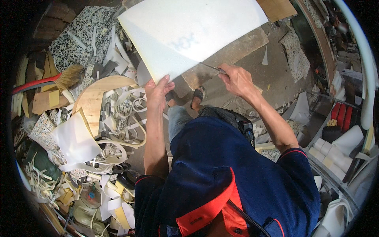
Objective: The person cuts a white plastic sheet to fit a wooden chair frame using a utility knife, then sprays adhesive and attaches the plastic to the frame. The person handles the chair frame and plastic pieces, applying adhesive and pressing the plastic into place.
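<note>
Cluttered workshop floor, foam scraps heaped down left side of frame, too many to count. Nearest, lower center: one navy shirt with one orange-red collar. Just above, center of frame: two feet in dark sandals, one partly behind left wrist.

Center, left of middle: one left hand, thumb on top of sheet corner, other fingers mostly hidden beneath; pinched shut on that corner. Right of middle: one right hand, fingers curled closed around one thin dark tool, tip at near edge of sheet. Upper center: one large white sheet, faint bluish marks on top, near corner under left thumb. Below it, one brown board, sticking out on near and right sides.

Left of frame: one small white sheet, one curved plywood piece, one broom with red handle. Right of frame: several white rolls, few red blocks, exact count unclear. Right of board: one pointed white offcut, apart from board. Farther: two speckled foam sheets, one upper left, one upper right; one tan panel at top edge.
</note>
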`<state>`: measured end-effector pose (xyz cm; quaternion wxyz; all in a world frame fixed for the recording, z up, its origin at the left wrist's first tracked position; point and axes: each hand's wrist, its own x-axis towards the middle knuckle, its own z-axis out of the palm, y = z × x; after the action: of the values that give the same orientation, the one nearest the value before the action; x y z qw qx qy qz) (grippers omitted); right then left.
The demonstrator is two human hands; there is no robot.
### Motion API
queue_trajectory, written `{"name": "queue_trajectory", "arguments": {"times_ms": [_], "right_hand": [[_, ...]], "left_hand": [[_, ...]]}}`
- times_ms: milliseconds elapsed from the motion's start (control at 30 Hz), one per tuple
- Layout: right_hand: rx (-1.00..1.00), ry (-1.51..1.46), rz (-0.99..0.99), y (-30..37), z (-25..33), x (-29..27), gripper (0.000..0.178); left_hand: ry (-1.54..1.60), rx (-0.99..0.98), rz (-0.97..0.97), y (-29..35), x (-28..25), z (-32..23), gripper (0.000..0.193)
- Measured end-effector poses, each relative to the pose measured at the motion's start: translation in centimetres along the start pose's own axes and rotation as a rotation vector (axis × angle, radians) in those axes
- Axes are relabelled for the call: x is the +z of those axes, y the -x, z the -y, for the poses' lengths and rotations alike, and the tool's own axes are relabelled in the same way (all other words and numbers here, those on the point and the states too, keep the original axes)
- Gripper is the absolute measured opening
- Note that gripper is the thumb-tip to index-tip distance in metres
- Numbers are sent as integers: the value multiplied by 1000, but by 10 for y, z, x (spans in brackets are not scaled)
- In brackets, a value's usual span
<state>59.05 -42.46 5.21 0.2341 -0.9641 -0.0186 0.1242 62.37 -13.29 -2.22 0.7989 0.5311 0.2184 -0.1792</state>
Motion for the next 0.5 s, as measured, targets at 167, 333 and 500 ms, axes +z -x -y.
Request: {"name": "queue_trajectory", "arguments": {"times_ms": [167, 333, 500], "right_hand": [[29, 11, 2, 5, 11, -9, 27], [58, -7, 0, 6, 17, -11, 27], [83, 15, -15, -9, 40, -3, 27]], "left_hand": [[-21, -27, -17, -5, -8, 2, 17], [-28, -55, -5, -8, -8, 2, 18], [-39, -82, 22, -10, -14, 0, 19]]}}
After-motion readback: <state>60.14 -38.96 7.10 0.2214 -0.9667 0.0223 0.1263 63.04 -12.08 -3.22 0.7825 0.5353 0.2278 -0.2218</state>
